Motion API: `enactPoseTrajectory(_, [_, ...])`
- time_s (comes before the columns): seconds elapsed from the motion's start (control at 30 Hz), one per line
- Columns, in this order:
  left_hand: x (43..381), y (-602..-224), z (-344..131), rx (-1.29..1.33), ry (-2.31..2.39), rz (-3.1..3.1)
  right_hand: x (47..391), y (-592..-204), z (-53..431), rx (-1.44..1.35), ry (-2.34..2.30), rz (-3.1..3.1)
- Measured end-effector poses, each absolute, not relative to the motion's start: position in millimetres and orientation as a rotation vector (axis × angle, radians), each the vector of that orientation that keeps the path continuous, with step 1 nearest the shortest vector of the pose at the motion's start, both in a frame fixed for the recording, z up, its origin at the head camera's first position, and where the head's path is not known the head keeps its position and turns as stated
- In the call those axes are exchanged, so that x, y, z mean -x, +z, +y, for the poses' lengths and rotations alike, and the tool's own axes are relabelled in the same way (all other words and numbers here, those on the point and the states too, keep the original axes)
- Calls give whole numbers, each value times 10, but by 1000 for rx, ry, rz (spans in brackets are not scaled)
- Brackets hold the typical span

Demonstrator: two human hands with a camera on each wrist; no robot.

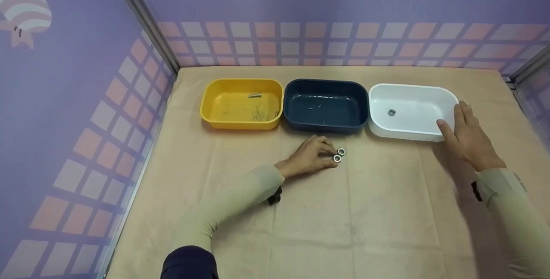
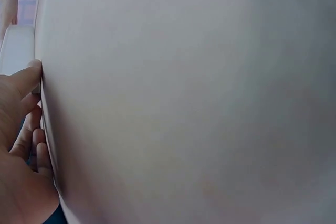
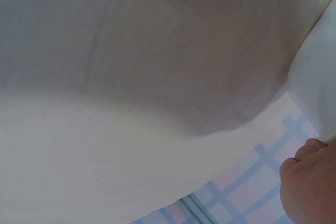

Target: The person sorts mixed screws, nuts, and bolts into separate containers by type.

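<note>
Two metal nuts [image 1: 339, 154] sit together on the cloth in the head view. My left hand [image 1: 310, 157] is beside them with fingers bent, thumb and forefinger tips right at the nuts. Whether these fingertips pinch a nut cannot be made out. The left wrist view shows the left thumb [image 2: 32, 72] reaching the cloth. My right hand [image 1: 470, 139] rests at the near right corner of a white tray [image 1: 412, 135], fingers extended along its right side and thumb over the front rim. Inside that tray lies another nut [image 1: 392, 112].
A dark blue tray [image 1: 326, 127] stands in the middle with tiny bits inside. On its left is a yellow tray [image 1: 240, 125] holding a screw [image 1: 255, 95] and small metal pieces. Patterned panels [image 1: 275, 4] border the cloth-covered table [image 1: 318, 227] at the back and sides.
</note>
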State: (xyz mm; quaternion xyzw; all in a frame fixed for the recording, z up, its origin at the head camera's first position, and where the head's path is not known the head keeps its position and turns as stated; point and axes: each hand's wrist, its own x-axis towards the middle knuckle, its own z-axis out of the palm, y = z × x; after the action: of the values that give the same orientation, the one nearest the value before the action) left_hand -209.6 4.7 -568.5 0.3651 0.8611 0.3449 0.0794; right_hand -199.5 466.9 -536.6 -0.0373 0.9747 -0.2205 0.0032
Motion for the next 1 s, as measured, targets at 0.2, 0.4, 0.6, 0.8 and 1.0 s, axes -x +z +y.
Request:
enactPoseTrajectory(0.2, [2096,-5687,50,-1058,1028,2578,2008,-5357,4674,133,-693,3057])
enactPoseTrajectory(0.4, [2101,-5693,45,-1054,1005,2579,2003,-5365,4683,179,-709,3079])
enactPoseTrajectory(0.6, [2121,-5703,45,-1094,1003,2575,1997,-5363,4670,164,-700,3089])
enactPoseTrajectory(0.8, [2144,-5710,38,-1111,1035,2543,2003,-5358,4665,144,-684,3077])
enactPoseTrajectory(1.0, [2154,-5716,16,-1154,1050,2520,2006,-5364,4662,123,-663,3068])
